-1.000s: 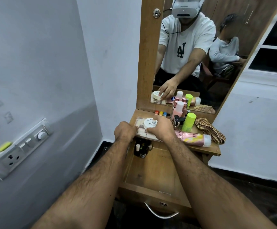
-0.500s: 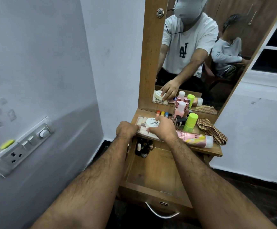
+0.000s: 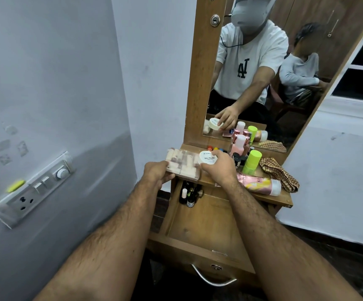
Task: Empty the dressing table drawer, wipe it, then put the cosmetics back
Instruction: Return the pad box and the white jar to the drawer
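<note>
Nearest: the open drawer (image 3: 206, 231), pulled out under the tabletop, handle toward the camera. Its wooden floor is mostly bare; a few small dark bottles (image 3: 188, 195) stand in the back left corner, so emptying isn't finished, or restocking has started; can't tell which.

Above it, left hand (image 3: 157, 173) grips the near left edge of a clear plastic box (image 3: 183, 164) of pale rolls, fingers curled under it. Right hand (image 3: 217, 167) pinches a white round nail polish remover tub (image 3: 207, 157) against the box's right end, fingers wrapped on it.

Change: half a second ago the box lay flat on the tabletop's left side; now it's lifted and shifted left, overhanging the table edge above the drawer. Judgement: the box and tub are being picked up together, likely headed into the drawer.

Further back on the tabletop (image 3: 282, 197): pink tube (image 3: 260, 185) lying down, green-capped bottle (image 3: 252, 162), pink bottle (image 3: 239, 146), checked cloth (image 3: 279, 172) at right. Mirror (image 3: 263, 72) behind.
</note>
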The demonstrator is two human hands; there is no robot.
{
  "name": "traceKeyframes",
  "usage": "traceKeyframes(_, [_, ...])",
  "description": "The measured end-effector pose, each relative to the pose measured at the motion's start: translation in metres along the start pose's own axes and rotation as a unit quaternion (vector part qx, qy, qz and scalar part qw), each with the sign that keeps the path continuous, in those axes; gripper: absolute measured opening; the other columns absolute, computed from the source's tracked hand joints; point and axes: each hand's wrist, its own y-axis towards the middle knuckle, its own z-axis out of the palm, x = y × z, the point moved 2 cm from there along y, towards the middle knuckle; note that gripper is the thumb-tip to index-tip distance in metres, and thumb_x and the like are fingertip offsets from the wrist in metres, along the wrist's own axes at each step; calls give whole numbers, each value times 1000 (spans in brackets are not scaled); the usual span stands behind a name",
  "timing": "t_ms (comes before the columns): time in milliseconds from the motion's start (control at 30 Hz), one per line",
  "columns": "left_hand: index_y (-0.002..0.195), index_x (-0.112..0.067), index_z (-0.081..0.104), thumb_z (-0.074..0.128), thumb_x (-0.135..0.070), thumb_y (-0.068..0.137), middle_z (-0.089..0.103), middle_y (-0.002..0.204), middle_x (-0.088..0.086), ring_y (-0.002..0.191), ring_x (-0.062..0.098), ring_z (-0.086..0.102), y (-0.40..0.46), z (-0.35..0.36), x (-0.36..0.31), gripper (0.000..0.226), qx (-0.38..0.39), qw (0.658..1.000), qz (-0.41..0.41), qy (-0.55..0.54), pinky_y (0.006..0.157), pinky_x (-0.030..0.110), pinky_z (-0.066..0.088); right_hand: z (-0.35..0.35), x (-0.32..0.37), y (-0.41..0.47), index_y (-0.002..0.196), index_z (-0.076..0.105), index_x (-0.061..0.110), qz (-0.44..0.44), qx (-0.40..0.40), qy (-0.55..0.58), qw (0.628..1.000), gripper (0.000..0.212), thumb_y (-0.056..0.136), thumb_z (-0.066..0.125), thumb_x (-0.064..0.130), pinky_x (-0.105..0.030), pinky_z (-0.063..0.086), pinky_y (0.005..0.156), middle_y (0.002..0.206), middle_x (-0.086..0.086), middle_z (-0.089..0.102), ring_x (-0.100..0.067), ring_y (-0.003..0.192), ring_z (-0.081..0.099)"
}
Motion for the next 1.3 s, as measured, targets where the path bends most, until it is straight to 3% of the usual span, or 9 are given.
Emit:
traceKeyframes(267, [103, 0, 59, 56, -6, 96, 63, 81, 12, 63, 20, 62, 11, -38, -11, 9, -44, 998, 24, -47, 42, 22, 53, 11, 3, -3, 131, 57, 12, -15, 20, -149, 988, 60, 82, 75, 41, -35, 48, 89, 120, -10, 64, -28, 112, 54])
traceKeyframes(500, [97, -1, 60, 58, -8, 96, 64, 80, 13, 65, 20, 64, 10, -49, -4, 7, -31, 998, 17, -56, 48, 25, 57, 17, 8, -12, 128, 59, 13, -25, 41, -194, 980, 49, 86, 73, 35, -36, 49, 91, 119, -7, 66, -25, 110, 58])
traceKeyframes(600, [92, -2, 60, 58, -8, 96, 65, 80, 13, 66, 20, 64, 5, -48, 0, 8, -21, 998, 13, -56, 49, 26, 58, 8, 16, -17, 123, 65, 13, -44, -12, -204, 978, 44, 87, 71, 38, -37, 50, 93, 117, -9, 66, -25, 108, 58])
traceKeyframes(700, [90, -3, 60, 58, -9, 96, 66, 80, 13, 67, 20, 66, -4, -48, 2, 9, -11, 998, 13, -66, 51, 26, 58, -1, 24, -26, 110, 72, 10, -47, -55, -116, 991, 30, 91, 66, 32, -29, 51, 77, 105, -6, 69, -20, 92, 60])
traceKeyframes(800, [94, 0, 61, 58, -8, 96, 67, 85, 14, 71, 22, 68, -18, -47, 4, 8, 17, 996, 14, -87, 51, 26, 57, 0, 21, -37, 98, 70, 15, 39, 35, 71, 996, 21, 93, 65, 34, -23, 43, 57, 90, -1, 71, -14, 79, 62])
traceKeyframes(867, [97, 1, 60, 57, -6, 96, 67, 89, 16, 74, 22, 68, -31, -44, 5, 8, 43, 995, 13, -94, 52, 25, 57, 3, 16, -43, 96, 65, 18, 98, 79, 208, 970, 18, 92, 67, 36, -27, 49, 53, 92, -2, 73, -15, 76, 69])
traceKeyframes(967, [104, 3, 60, 56, -5, 97, 67, 90, 17, 75, 23, 68, -51, -37, 8, 11, 79, 993, 2, -88, 52, 26, 57, 1, 12, -58, 101, 63, 10, 136, 121, 336, 924, 19, 91, 70, 25, -23, 44, 41, 89, -5, 75, -10, 57, 67])
traceKeyframes(1133, [99, 0, 59, 55, -5, 97, 67, 85, 16, 70, 21, 67, -81, -29, 29, 7, 143, 988, -46, -40, 58, 31, 61, -15, -10, -87, 91, 60, 11, 156, 112, 393, 899, 10, 89, 70, 11, -21, 47, 39, 75, -5, 69, -5, 41, 59])
traceKeyframes(1300, [105, -2, 59, 60, -9, 95, 73, 91, 13, 76, 21, 72, -92, -30, 57, 13, 176, 973, -92, 113, 65, 34, 62, -18, -49, -118, 101, 66, 2, 192, 141, 393, 888, 16, 88, 72, 9, -22, 51, 42, 77, -10, 75, -13, 52, 69])
